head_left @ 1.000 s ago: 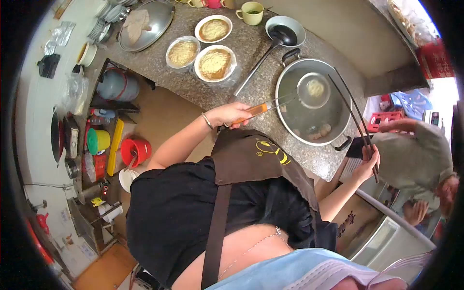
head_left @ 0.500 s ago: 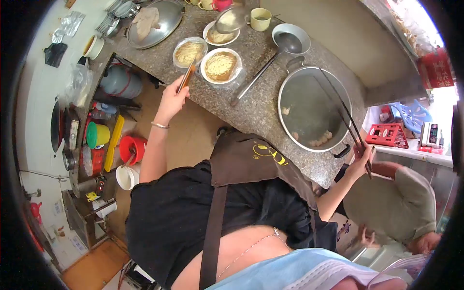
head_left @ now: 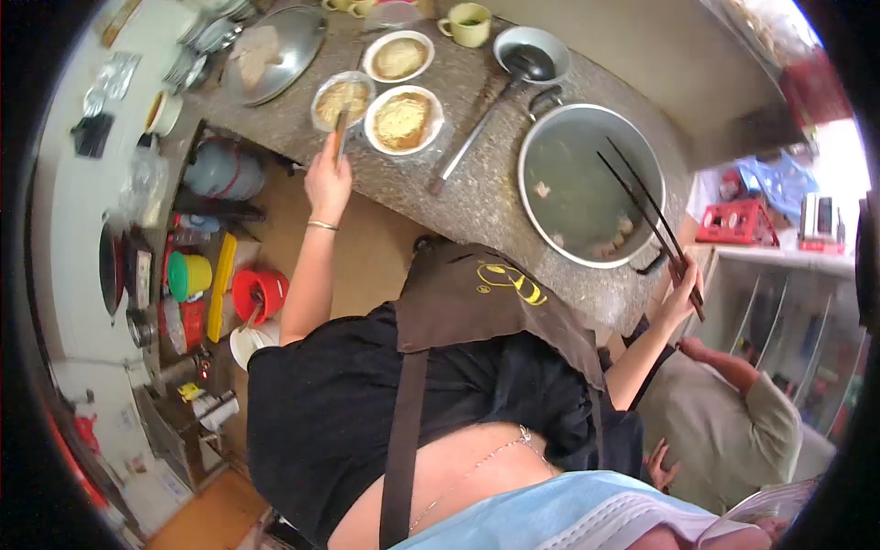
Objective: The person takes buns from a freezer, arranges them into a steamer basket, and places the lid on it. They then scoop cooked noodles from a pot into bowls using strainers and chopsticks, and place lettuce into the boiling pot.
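My left hand (head_left: 328, 188) is closed round the wooden handle of a utensil (head_left: 342, 133), pointing over a plastic-lined bowl of noodles (head_left: 343, 99). Its far end is hard to make out. A pale, blurred round piece (head_left: 394, 14) lies beyond, in line with it; I cannot tell if the two join. Two more noodle bowls, one nearer (head_left: 403, 121) and one farther (head_left: 400, 57), stand alongside. My right hand (head_left: 680, 291) grips long dark chopsticks (head_left: 646, 197), parted at the tips. They reach over a large pot (head_left: 524, 188) of cloudy liquid with several pale pieces in it.
A ladle (head_left: 477, 137) rests in a metal bowl (head_left: 561, 60) beside the pot. A yellow-green cup (head_left: 466, 26) and a big metal lid (head_left: 307, 55) stand on the speckled counter (head_left: 486, 211). Another person (head_left: 715, 422) is at the right, close to my right arm.
My left hand has turned the handle more upright, and the round piece has moved off the far bowl, up and left. The chopsticks stay over the pot; their tips are more apart.
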{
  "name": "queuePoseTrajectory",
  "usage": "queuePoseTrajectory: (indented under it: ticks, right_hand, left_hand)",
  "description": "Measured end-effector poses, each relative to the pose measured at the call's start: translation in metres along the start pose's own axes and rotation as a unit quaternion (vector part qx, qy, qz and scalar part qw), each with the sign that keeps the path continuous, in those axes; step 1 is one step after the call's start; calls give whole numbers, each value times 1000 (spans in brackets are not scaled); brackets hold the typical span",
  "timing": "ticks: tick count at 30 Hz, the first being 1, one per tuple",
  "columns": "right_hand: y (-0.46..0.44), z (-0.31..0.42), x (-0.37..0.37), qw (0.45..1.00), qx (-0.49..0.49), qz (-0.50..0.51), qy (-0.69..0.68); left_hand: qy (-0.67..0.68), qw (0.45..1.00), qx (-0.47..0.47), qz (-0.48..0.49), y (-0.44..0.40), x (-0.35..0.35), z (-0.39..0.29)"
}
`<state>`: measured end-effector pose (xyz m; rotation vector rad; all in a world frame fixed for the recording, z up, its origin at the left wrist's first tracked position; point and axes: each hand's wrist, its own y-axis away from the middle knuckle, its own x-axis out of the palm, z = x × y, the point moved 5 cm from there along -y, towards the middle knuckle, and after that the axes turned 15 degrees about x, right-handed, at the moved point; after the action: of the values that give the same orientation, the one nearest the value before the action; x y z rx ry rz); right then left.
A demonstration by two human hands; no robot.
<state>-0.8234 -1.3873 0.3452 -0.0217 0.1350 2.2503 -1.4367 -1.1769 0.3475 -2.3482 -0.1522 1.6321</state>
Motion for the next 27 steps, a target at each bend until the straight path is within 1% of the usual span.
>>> queuePoseTrajectory:
  ticks: [1, 2, 3, 4, 5, 7, 8, 9, 10, 11, 12, 13, 14, 15, 16, 17, 19, 20, 21, 22, 23, 25, 26, 27]
  right_hand:
    - [2, -2, -3, 1000, 6, -23, 3]
    - [-3, -17, -15, 999, 9, -41, 32]
    - [1, -14, -14, 997, 5, -45, 62]
    - [2, -16, -11, 995, 21, -49, 79]
    - [5, -15, -8, 988, 16, -45, 145]
    - [14, -16, 15, 994, 40, 0, 99]
    - [18, -13, 34, 994, 24, 37, 98]
    - [20, -15, 54, 990, 19, 79, 114]
    - [28, -1, 80, 978, -12, 97, 184]
    - [19, -15, 99, 970, 2, 138, 202]
    - [9, -26, 126, 969, -81, 196, 127]
    - [-5, -36, 144, 946, -119, 208, 217]
    - [-15, -34, 163, 920, -165, 228, 271]
    - [-35, -45, 172, 913, -169, 221, 297]
    - [-53, -60, 181, 905, -174, 216, 323]
    - [-70, -70, 181, 906, -175, 214, 321]
    - [-100, -79, 160, 913, -176, 140, 340]
    - [-108, -83, 145, 903, -168, 112, 379]
    - [-112, -85, 130, 891, -159, 84, 418]
    - [-110, -85, 117, 898, -153, 78, 405]
    - [-106, -86, 102, 875, -150, 70, 455]
    - [-93, -93, 75, 862, -123, 48, 490]
    - [-87, -96, 64, 859, -121, 47, 495]
    - [-85, -105, 50, 901, -32, 63, 429]
  left_hand:
    - [-14, 998, 34, -43, 1, 4, 0]
    - [13, 994, 75, -74, 5, 5, -3]
    - [44, 987, 113, -106, 11, 4, -11]
    - [109, 987, 71, -94, 17, 4, -19]
    - [149, 983, 64, -80, 24, 0, -33]
    - [232, 964, 105, -75, 41, 15, -40]
    - [239, 962, 112, -68, 47, 21, -48]
    - [292, 949, 109, -47, 54, 28, -60]
    - [344, 933, 104, -27, 60, 36, -74]
    - [359, 928, 100, 15, 60, 40, -90]
    - [391, 913, 110, 30, 60, 49, -102]
    - [421, 898, 118, 43, 57, 59, -113]
    - [417, 896, 130, 77, 53, 64, -126]
    - [411, 894, 141, 111, 49, 70, -137]
    - [434, 883, 117, 137, 47, 83, -141]
    - [412, 887, 155, 141, 43, 84, -154]
    - [365, 893, 231, 125, 34, 93, -170]
    - [366, 892, 231, 128, 30, 94, -175]
    - [334, 899, 209, 193, 24, 92, -187]
    - [302, 900, 184, 256, 23, 96, -194]
    - [305, 898, 182, 260, 21, 107, -199]
    - [243, 902, 251, 252, 14, 134, -214]
    - [249, 900, 250, 255, 11, 148, -222]
    - [185, 903, 263, 285, 9, 162, -230]
